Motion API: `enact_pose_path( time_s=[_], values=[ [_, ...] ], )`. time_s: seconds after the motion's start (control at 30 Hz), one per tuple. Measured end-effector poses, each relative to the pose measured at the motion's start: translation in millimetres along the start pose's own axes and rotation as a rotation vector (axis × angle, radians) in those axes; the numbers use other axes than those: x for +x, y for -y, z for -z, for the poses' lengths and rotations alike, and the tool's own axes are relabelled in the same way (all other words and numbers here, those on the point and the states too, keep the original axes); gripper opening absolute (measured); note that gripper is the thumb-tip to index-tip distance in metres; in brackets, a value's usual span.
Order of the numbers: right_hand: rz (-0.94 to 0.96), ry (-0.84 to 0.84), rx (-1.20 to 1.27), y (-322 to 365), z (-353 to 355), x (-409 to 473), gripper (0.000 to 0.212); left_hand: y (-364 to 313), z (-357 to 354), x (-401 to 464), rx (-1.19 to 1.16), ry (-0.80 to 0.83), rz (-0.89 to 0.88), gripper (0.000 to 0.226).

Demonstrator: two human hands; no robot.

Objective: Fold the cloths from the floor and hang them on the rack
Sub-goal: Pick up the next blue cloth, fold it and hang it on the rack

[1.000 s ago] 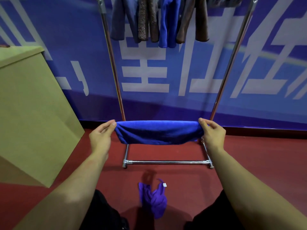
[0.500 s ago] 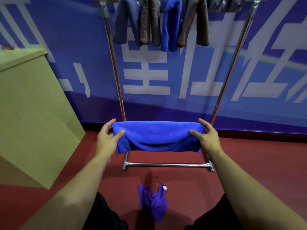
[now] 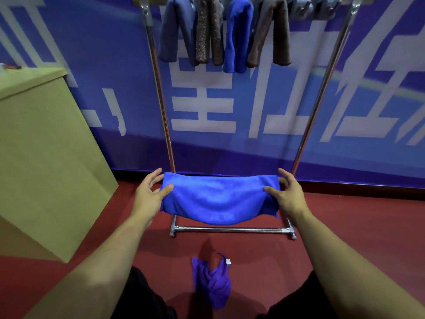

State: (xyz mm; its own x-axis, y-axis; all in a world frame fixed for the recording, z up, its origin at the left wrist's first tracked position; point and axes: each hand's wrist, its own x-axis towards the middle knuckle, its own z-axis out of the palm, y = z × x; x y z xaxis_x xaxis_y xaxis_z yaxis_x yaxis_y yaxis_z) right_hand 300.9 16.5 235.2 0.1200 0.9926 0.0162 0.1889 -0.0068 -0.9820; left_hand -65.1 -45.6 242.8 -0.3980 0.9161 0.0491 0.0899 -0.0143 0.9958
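A folded blue cloth [image 3: 218,199] hangs stretched between my hands, sagging in the middle. My left hand [image 3: 150,195] pinches its left end with the thumb on top. Its right end is held the same way by my right hand [image 3: 286,194]. Behind the cloth stands a chrome rack [image 3: 161,93] with several folded cloths [image 3: 224,33] draped over its top bar: grey, brown and blue. A crumpled purple cloth [image 3: 212,282] lies on the red floor between my legs.
A tan cardboard box [image 3: 43,155] stands at the left, close to my left arm. The rack's bottom bar [image 3: 230,230] rests on the red floor [image 3: 356,215]. A blue banner wall [image 3: 264,143] is right behind the rack.
The cloth went from a narrow band pinched at its ends to a wider fold lying more open toward me. My thumbs came over its top. The view tilted slightly up.
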Motion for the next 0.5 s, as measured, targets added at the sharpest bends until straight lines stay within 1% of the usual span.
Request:
enact_pose_path(
  time_s=[0.23,0.37,0.43,0.5],
  values=[
    [0.021,-0.076,-0.003,-3.5,4.9,3.5,0.066,5.5,5.9,3.1,0.046,-0.08,-0.02,0.046],
    [0.033,-0.074,-0.018,-1.1,6.5,2.9,0.04,5.8,6.5,4.0,0.051,-0.077,-0.003,0.028],
    [0.015,-0.066,-0.037,-1.5,6.5,2.7,0.03,5.2,6.2,3.4,0.044,-0.085,0.001,0.027],
    [-0.008,-0.066,-0.041,-3.1,6.6,3.2,0.025,5.0,6.1,3.7,0.052,-0.088,0.001,0.028]
  ],
)
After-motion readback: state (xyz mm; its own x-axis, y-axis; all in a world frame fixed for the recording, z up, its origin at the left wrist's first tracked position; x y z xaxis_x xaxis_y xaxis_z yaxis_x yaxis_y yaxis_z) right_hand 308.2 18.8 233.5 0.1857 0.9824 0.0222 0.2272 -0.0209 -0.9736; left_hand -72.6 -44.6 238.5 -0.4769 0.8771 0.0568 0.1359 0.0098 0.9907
